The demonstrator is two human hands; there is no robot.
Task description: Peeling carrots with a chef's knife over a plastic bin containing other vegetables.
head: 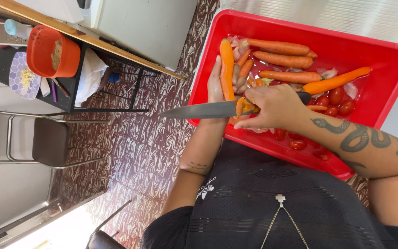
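Head view, looking down my chest: my left hand [216,85] cradles a carrot [227,69] from underneath, fingers closed round its lower half so the tip points away from me over the red tub's [395,57] near-left corner. Holding it there means whatever comes off it lands in the tub rather than on the patterned floor [134,147]. My right hand [272,108] is wrapped tight round the dark handle of a long knife [199,110], thumb side toward the carrot, blade lying across its near end and reaching out past the tub's left edge.

More carrots [282,60] lie loose across the middle of the tub, with small red tomatoes [337,99] gathered toward the right side and pale scraps between them.

Well off to the left, a dark side table [74,85] carries an orange bucket [54,53] with something pale inside, beside a lilac patterned plate [24,76]. No label or sign is clear enough to tell apart. A brown chair [47,140] stands below that table.
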